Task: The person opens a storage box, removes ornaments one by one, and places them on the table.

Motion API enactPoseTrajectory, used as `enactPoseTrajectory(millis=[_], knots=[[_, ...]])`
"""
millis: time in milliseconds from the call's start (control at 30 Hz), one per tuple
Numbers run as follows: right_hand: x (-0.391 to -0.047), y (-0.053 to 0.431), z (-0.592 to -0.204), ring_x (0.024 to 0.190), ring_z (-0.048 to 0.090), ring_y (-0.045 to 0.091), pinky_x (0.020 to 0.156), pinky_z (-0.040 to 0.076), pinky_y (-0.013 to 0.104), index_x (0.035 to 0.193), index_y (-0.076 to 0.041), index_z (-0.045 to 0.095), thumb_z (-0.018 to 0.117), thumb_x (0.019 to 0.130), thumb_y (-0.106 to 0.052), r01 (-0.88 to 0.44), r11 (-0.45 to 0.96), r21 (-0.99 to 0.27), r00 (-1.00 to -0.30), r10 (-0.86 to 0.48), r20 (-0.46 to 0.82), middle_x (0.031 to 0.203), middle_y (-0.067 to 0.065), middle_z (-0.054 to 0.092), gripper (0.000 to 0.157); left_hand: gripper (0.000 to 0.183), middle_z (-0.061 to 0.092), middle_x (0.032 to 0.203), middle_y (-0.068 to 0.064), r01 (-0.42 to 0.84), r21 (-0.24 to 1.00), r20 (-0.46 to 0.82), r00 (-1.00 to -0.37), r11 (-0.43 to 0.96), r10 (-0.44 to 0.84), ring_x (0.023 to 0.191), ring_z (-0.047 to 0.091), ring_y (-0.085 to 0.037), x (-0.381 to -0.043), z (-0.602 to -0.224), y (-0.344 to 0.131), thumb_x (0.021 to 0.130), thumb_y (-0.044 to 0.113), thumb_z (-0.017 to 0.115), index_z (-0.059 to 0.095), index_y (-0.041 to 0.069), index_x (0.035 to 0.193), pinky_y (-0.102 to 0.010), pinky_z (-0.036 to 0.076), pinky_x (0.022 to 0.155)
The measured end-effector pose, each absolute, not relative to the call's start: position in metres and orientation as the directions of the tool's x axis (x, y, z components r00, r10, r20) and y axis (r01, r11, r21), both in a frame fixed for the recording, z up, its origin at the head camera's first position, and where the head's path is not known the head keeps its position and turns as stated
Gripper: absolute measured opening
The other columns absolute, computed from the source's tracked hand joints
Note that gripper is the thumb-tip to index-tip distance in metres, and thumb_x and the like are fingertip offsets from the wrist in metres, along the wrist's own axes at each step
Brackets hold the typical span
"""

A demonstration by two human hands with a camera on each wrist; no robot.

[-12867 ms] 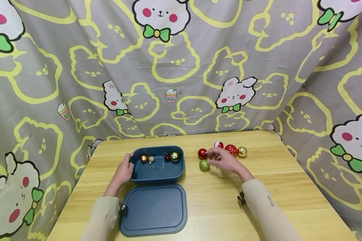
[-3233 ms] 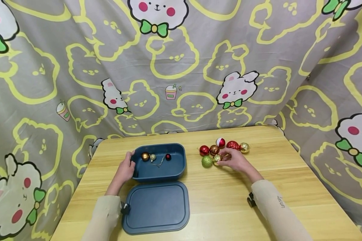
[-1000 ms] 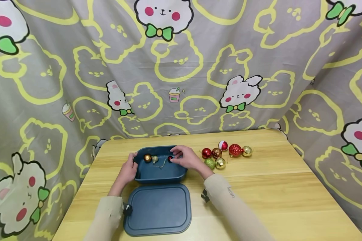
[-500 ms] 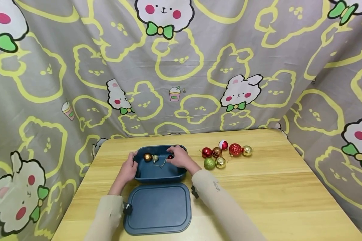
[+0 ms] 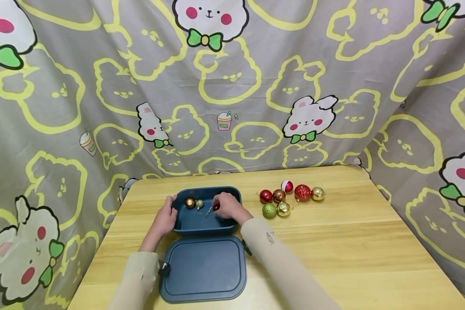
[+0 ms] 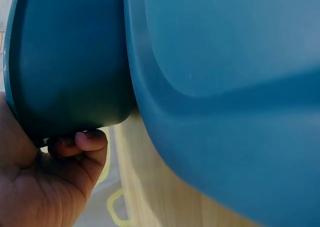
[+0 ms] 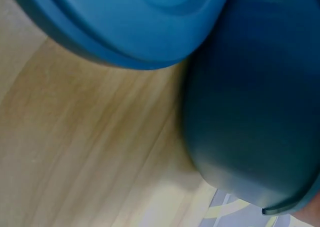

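My left hand (image 5: 165, 220) grips the left wall of a dark blue box (image 5: 201, 231); the left wrist view shows its fingers (image 6: 91, 140) curled against the outside. Inside the box, toward the right end, my right hand (image 5: 226, 205) pinches a small red Christmas ball (image 5: 216, 207) with a thin string; its fingertips are partly hidden. A copper Christmas ball (image 5: 190, 202) and a small pale gold one (image 5: 199, 204) lie at the box's left. In the right wrist view, the box's outer wall (image 7: 245, 127) hides most of that hand.
The blue lid (image 5: 203, 269) lies flat in front of the box. Right of the box sit several Christmas balls, including a green glitter ball (image 5: 269, 210), a shiny gold ball (image 5: 283, 209) and a textured red ball (image 5: 302, 192). A patterned curtain (image 5: 252, 142) hangs behind the table.
A gold ball has gone from the box to the group on the table. The right hand came back into the box and now holds the small red ball, slightly shifted. The left hand stays put.
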State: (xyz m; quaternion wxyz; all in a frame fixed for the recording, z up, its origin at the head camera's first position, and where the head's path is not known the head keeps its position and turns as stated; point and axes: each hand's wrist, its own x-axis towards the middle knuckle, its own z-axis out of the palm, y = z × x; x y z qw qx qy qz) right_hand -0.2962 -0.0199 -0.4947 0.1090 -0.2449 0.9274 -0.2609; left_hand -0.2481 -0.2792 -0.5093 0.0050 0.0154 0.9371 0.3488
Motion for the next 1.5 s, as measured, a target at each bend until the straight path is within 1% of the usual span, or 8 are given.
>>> enactPoseTrajectory(millis=[133, 233, 433, 533, 800, 1133, 1367, 1500], knots=[[-0.296, -0.020, -0.496, 0.104, 0.065, 0.021, 0.095, 0.053, 0.038, 0.105, -0.014, 0.076, 0.080, 0.090, -0.013, -0.422, 0.741, -0.523, -0.845, -0.530, -0.068, 0.106, 0.002, 0.073, 0.016, 0.048, 0.047, 0.153, -0.030, 0.022, 0.652, 0.002, -1.000, 0.758, 0.028, 0.078, 0.054, -0.033, -0.247, -0.509, -0.279, 0.108, 0.006, 0.038, 0.031, 0.002, 0.155, -0.035, 0.041, 0.064], [-0.296, -0.020, -0.496, 0.098, 0.064, 0.019, 0.092, 0.054, 0.036, 0.102, -0.015, 0.076, 0.080, 0.090, -0.012, -0.429, 0.740, -0.518, -0.844, -0.533, -0.062, 0.102, 0.001, 0.073, 0.013, 0.048, 0.042, 0.159, -0.028, 0.028, 0.652, 0.006, -0.999, 0.758, 0.032, 0.084, 0.055, -0.035, -0.247, -0.508, -0.279, 0.107, 0.006, 0.038, 0.031, 0.001, 0.155, -0.035, 0.041, 0.064], [-0.295, -0.020, -0.496, 0.096, 0.063, 0.019, 0.090, 0.053, 0.036, 0.105, -0.015, 0.076, 0.077, 0.093, -0.017, -0.429, 0.744, -0.513, -0.851, -0.523, -0.048, 0.102, 0.001, 0.071, 0.012, 0.047, 0.039, 0.161, -0.027, 0.031, 0.643, 0.002, -0.999, 0.765, 0.039, 0.091, 0.056, -0.037, -0.248, -0.509, -0.279, 0.108, 0.005, 0.037, 0.030, 0.000, 0.155, -0.036, 0.041, 0.066], [-0.295, -0.019, -0.496, 0.093, 0.063, 0.018, 0.089, 0.053, 0.036, 0.106, -0.014, 0.076, 0.077, 0.094, -0.017, -0.434, 0.730, -0.527, -0.852, -0.523, -0.023, 0.100, 0.002, 0.070, 0.012, 0.048, 0.040, 0.160, -0.027, 0.026, 0.641, -0.001, -0.999, 0.767, 0.035, 0.087, 0.056, -0.037, -0.248, -0.509, -0.280, 0.108, 0.005, 0.037, 0.030, 0.001, 0.155, -0.036, 0.041, 0.065], [-0.293, -0.014, -0.490, 0.090, 0.063, 0.014, 0.088, 0.054, 0.033, 0.105, -0.013, 0.076, 0.077, 0.094, -0.015, -0.418, 0.637, -0.648, -0.850, -0.526, 0.031, 0.098, 0.001, 0.072, 0.011, 0.049, 0.043, 0.157, -0.029, 0.021, 0.638, -0.005, -0.999, 0.770, 0.032, 0.079, 0.054, -0.034, -0.247, -0.507, -0.279, 0.108, 0.005, 0.037, 0.030, 0.002, 0.155, -0.036, 0.041, 0.064], [-0.294, -0.004, -0.481, 0.086, 0.064, 0.011, 0.082, 0.054, 0.028, 0.106, -0.014, 0.076, 0.076, 0.094, -0.015, -0.414, 0.539, -0.734, -0.839, -0.538, 0.079, 0.098, 0.000, 0.070, 0.012, 0.049, 0.043, 0.157, -0.029, 0.016, 0.642, -0.014, -0.999, 0.767, 0.032, 0.085, 0.056, -0.036, -0.248, -0.508, -0.279, 0.108, 0.007, 0.037, 0.029, 0.002, 0.156, -0.035, 0.042, 0.065], [-0.293, -0.002, -0.476, 0.086, 0.063, 0.009, 0.079, 0.054, 0.026, 0.108, -0.015, 0.076, 0.076, 0.095, -0.016, -0.362, 0.491, -0.792, -0.852, -0.518, 0.069, 0.097, -0.001, 0.069, 0.013, 0.048, 0.043, 0.157, -0.029, 0.030, 0.631, 0.005, -0.999, 0.775, 0.034, 0.098, 0.057, -0.040, -0.248, -0.509, -0.280, 0.108, 0.006, 0.037, 0.030, 0.002, 0.155, -0.037, 0.044, 0.071], [-0.290, -0.001, -0.470, 0.089, 0.063, 0.010, 0.080, 0.054, 0.026, 0.108, -0.015, 0.076, 0.075, 0.095, -0.016, -0.345, 0.468, -0.813, -0.856, -0.512, 0.068, 0.099, -0.001, 0.070, 0.013, 0.048, 0.042, 0.158, -0.030, 0.035, 0.629, 0.006, -0.999, 0.776, 0.040, 0.096, 0.057, -0.040, -0.247, -0.508, -0.280, 0.108, 0.005, 0.037, 0.030, 0.001, 0.155, -0.037, 0.043, 0.070]])
